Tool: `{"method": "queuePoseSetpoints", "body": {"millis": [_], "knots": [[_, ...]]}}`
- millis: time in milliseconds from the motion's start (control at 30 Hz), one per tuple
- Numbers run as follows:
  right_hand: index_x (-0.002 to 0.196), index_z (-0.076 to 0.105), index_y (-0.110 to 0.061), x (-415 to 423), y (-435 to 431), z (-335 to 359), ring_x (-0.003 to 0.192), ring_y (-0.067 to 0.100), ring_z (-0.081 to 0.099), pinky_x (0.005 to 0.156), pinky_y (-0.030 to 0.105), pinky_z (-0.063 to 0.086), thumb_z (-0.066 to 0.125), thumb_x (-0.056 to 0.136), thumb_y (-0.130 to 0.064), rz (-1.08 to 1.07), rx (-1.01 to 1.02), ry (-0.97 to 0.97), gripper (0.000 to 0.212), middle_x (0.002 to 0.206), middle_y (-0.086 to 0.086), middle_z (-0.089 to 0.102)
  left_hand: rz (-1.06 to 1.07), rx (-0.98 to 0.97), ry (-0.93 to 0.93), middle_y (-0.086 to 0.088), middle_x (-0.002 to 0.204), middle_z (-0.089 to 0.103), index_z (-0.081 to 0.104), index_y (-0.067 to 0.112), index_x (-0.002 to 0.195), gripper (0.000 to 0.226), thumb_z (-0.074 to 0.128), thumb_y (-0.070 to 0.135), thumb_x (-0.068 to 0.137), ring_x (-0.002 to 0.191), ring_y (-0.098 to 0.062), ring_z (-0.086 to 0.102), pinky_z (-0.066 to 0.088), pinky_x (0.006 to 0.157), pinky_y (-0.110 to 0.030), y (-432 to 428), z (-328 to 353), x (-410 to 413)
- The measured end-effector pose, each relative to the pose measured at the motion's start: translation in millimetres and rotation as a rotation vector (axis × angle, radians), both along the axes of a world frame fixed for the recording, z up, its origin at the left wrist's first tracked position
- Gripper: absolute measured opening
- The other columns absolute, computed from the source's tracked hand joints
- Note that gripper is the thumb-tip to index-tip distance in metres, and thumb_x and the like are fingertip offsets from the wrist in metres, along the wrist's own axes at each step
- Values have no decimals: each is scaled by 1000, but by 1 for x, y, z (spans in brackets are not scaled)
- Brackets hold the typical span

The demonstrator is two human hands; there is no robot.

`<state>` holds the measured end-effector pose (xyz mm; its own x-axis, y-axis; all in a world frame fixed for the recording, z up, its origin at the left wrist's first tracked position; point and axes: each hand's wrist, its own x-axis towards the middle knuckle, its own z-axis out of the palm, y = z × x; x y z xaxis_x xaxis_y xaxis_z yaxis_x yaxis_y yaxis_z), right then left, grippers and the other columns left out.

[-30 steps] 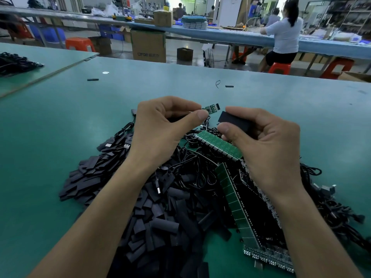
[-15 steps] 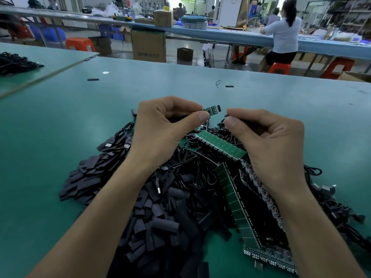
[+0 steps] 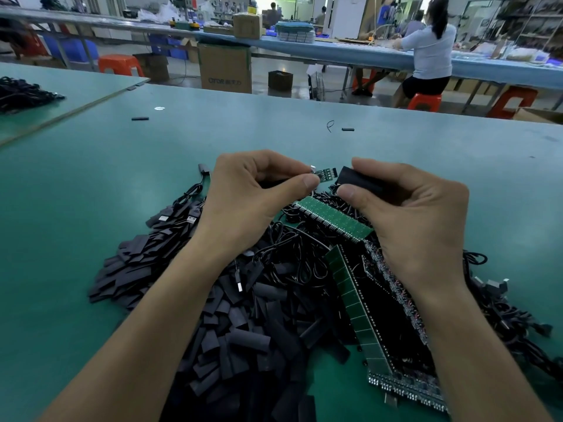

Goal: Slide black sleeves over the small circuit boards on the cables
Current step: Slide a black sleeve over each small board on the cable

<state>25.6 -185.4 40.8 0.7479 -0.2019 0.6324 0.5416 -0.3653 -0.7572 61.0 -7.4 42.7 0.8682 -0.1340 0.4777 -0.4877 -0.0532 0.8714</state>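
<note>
At frame centre, the left hand pinches a small green board; the right hand pinches a black sleeve just beside it.

My left hand is up in front of me, back toward my eyes, fingers curled, its grip a thumb-and-forefinger pinch on a small circuit board. My right hand faces it, close beside, thumb and curled fingers gripping a black sleeve whose end sits just beside the board's tip. My bare left forearm and right forearm reach forward and converge, wrists nearly straight.
</note>
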Motion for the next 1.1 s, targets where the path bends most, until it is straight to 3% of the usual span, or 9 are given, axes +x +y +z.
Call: {"method": "queuePoseSetpoints", "body": {"millis": [300,700,967,1100], "knots": [[91,75,-27,1,1,0,81,2,74,79,18,58,85,73,-8,56,35,16,28,88,-21,75,2,-4,17,9,74,76,75,22,84,11,83,18,78,70,-5,74,53,67,-11,-2,1,0],[95,74,-33,0,-3,0,83,1,73,81,19,58,87,70,-19,35,-20,38,32,90,-25,74,-98,48,19,10,75,76,75,18,85,15,76,30,76,71,-5,72,53,70,-13,3,1,2],[91,76,-36,1,-10,1,81,-3,72,82,17,56,88,69,-19,85,-158,135,29,84,-24,75,-126,134,33,5,76,77,76,20,84,6,80,19,79,71,-6,72,52,68,-13,6,-2,5],[94,78,-29,0,-9,2,87,7,75,84,28,60,87,71,-9,241,-172,191,32,89,-13,78,-214,156,81,2,78,77,76,22,82,12,78,28,73,73,-8,73,54,70,-15,6,-1,3]]}}
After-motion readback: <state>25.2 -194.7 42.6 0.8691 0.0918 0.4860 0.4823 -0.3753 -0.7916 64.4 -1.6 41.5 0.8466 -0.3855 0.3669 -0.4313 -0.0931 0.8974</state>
